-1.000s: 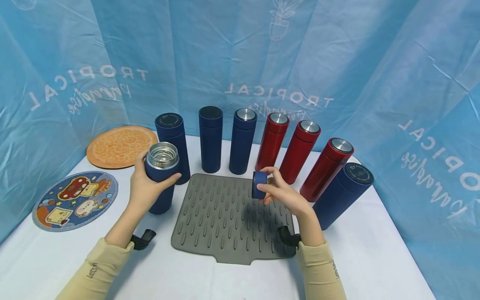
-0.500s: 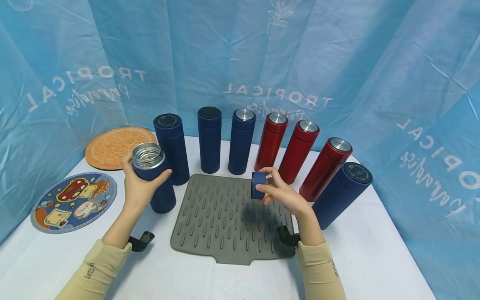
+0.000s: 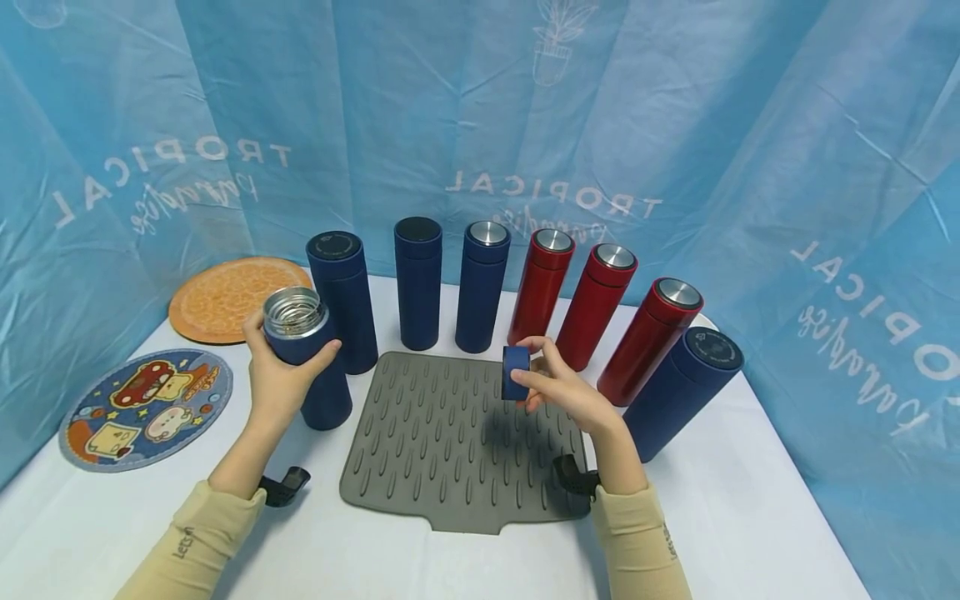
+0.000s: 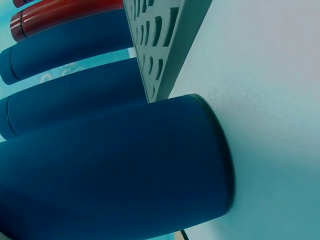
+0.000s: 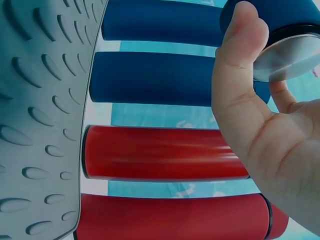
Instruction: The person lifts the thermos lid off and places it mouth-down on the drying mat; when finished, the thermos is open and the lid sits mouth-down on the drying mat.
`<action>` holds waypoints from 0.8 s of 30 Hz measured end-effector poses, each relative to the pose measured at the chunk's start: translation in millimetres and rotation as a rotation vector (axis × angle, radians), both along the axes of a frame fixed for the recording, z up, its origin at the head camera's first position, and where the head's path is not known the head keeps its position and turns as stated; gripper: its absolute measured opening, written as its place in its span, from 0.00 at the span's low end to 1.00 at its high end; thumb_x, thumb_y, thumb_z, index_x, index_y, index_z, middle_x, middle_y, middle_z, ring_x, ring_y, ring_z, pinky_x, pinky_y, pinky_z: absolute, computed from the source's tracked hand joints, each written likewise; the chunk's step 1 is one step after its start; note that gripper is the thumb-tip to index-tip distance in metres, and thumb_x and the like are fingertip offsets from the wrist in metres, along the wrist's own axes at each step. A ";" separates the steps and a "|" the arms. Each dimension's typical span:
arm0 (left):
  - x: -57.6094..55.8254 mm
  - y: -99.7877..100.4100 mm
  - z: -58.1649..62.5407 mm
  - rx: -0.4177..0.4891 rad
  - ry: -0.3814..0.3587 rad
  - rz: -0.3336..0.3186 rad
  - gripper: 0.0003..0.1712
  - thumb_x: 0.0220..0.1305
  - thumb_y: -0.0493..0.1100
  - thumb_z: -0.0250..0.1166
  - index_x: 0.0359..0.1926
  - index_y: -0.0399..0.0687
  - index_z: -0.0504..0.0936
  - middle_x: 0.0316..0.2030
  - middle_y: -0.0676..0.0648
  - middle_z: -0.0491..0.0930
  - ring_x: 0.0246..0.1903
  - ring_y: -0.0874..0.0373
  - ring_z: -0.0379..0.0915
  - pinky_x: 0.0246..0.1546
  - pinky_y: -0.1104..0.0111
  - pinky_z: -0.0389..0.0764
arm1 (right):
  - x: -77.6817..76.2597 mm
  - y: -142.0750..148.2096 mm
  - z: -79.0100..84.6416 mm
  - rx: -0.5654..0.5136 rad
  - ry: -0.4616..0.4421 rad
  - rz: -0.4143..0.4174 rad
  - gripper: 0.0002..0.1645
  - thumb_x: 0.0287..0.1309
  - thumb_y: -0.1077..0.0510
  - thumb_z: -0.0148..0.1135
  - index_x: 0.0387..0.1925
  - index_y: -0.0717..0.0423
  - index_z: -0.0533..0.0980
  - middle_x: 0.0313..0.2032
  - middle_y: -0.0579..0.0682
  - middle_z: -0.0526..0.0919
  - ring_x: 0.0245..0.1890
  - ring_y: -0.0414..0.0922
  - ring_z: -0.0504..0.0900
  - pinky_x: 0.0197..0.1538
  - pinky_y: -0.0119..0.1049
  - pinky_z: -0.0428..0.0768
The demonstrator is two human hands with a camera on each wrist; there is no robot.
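My left hand grips a blue thermos bottle around its upper part. The lid is off, and its bare steel mouth leans to the left. In the left wrist view that bottle fills the lower left, its base close over the white tabletop. Over the grey mat, my right hand pinches a blue lid turned on its side. The right wrist view shows the lid between thumb and fingers, its silvery end facing the palm.
Behind the mat stand several capped bottles: blue ones at left and centre, then red ones. Another blue bottle is beside my right forearm. An orange round mat and a cartoon round mat lie at left.
My left hand has tipped the open bottle's mouth leftward, mostly in the first half second. My right hand and the lid stay nearly in place.
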State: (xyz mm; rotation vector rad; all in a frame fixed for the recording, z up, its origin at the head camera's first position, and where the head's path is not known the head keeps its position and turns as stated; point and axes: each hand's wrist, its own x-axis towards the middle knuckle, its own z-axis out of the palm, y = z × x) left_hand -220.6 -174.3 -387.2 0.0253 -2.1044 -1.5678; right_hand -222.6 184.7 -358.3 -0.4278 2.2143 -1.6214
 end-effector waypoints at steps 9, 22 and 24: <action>0.3 -0.2 -0.5 0.008 0.015 -0.009 0.51 0.47 0.38 0.71 0.65 0.59 0.47 0.61 0.44 0.61 0.58 0.45 0.62 0.53 0.49 0.64 | 7.3 -9.4 15.9 0.057 0.026 -0.004 0.29 0.65 0.56 0.48 0.63 0.52 0.51 0.42 0.58 0.71 0.27 0.46 0.77 0.44 0.44 0.76; 0.6 1.2 -1.4 0.002 -0.001 -0.005 0.51 0.48 0.40 0.71 0.65 0.58 0.47 0.62 0.42 0.60 0.58 0.43 0.61 0.54 0.47 0.64 | -8.2 -43.8 -2.6 0.146 0.221 -0.137 0.38 0.49 0.53 0.67 0.62 0.52 0.64 0.54 0.55 0.71 0.46 0.50 0.73 0.42 0.40 0.76; 0.9 0.4 -0.9 0.002 -0.004 -0.003 0.51 0.48 0.40 0.71 0.65 0.58 0.47 0.62 0.42 0.60 0.58 0.43 0.62 0.54 0.47 0.64 | -16.1 -49.9 -13.9 0.167 0.297 -0.150 0.39 0.46 0.53 0.70 0.61 0.51 0.66 0.54 0.53 0.71 0.46 0.49 0.72 0.42 0.41 0.76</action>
